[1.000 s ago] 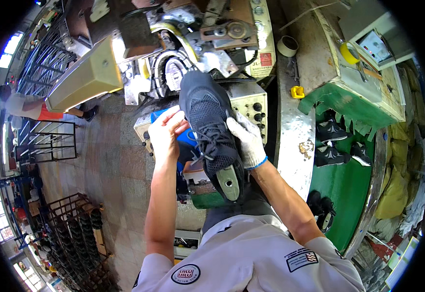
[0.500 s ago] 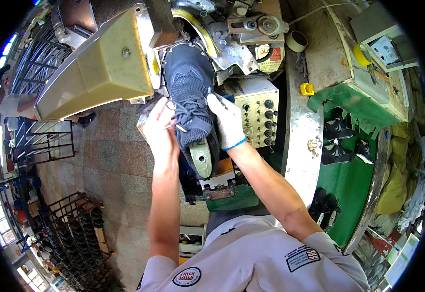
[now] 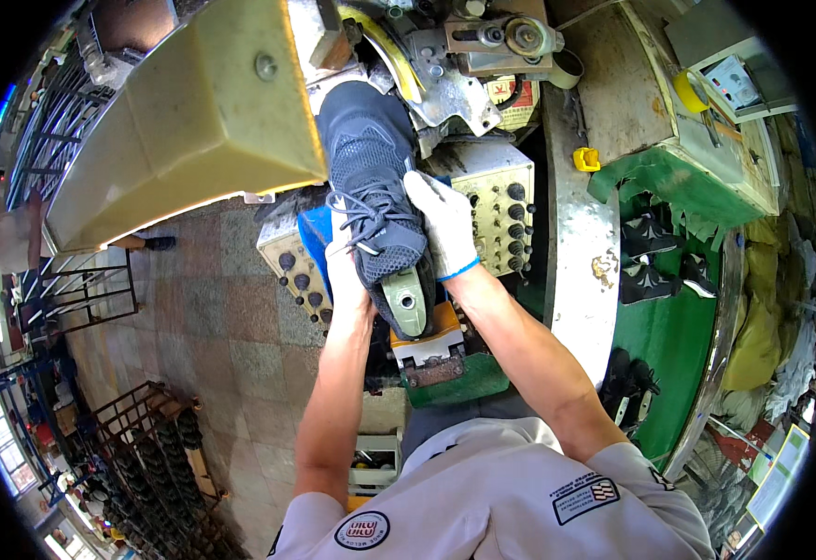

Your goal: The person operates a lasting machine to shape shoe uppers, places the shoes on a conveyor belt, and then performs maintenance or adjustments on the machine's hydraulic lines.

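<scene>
A dark grey lace-up shoe (image 3: 376, 177) lies lengthwise ahead of me, toe pointing away and up against the metal parts of a machine (image 3: 441, 79). A green shoe last (image 3: 405, 303) fills it and shows bare at the heel end, with a round hole in it. My left hand (image 3: 345, 266) is closed along the shoe's left side, below the laces; its fingers are partly hidden. On the opposite side my right hand (image 3: 443, 219), in a white glove with a blue cuff, grips the shoe near its collar, thumb on top.
A big yellowish cover (image 3: 193, 121) juts in at the left. Knob panels stand on the right (image 3: 501, 219) and left (image 3: 301, 280). An orange-topped support (image 3: 431, 336) sits under the heel. Several shoes (image 3: 649, 280) lie on a green surface (image 3: 665, 364) at the right; racks stand lower left.
My left hand has shifted from beside the laces to lower along the shoe's side. The view has moved, and the left knob panel now shows. My right hand keeps its hold.
</scene>
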{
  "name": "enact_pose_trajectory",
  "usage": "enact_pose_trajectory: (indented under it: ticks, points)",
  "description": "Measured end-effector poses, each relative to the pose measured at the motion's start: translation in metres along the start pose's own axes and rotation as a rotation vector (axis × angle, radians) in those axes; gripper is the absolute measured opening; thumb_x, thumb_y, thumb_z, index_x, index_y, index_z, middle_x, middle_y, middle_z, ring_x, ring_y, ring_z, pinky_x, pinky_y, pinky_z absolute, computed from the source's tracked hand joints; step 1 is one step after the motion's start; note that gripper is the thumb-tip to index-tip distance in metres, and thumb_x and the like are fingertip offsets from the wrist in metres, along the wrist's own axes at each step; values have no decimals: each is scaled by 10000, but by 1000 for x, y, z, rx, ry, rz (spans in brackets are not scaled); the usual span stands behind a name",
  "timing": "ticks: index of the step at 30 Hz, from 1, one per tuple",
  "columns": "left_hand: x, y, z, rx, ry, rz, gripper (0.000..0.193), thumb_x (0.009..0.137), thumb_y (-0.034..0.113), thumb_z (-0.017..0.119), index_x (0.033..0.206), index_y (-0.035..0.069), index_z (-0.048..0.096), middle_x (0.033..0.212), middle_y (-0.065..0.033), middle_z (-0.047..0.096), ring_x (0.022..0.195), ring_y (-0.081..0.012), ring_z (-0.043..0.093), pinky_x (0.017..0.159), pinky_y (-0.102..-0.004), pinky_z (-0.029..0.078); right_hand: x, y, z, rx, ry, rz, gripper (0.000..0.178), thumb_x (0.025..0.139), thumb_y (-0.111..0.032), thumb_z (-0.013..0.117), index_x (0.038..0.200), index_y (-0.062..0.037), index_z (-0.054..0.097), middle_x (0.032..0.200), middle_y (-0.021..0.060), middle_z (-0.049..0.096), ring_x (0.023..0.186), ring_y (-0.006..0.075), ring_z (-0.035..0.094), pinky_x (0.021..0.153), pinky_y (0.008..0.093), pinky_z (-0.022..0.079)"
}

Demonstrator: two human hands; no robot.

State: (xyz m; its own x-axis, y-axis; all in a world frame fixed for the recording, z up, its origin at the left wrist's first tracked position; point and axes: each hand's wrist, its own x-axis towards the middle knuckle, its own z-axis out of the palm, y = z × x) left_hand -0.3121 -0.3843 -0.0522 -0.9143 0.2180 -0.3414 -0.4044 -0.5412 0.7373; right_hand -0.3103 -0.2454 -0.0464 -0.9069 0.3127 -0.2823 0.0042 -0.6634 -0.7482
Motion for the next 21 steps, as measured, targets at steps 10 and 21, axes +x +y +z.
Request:
enact_pose_trajectory:
  ticks: [10,21]
  points:
    - [12,-11,-9,138,-51,243,148,943,40,590,1050,-1,683,952,-32,687,805,-114,622,729,-271,527,3,11,-4,-77,10,23,262,975,-267,671,965,-12,728,918,5,693,789,87,607,722,277,507]
    - [7,-20,-39,357,55,203,374,1061,307,496,1162,-16,656,989,-33,682,839,-124,624,797,-273,515,-16,2,-8,-161,3,14,425,979,-355,660,1157,30,696,1071,43,698,906,113,611,840,277,502]
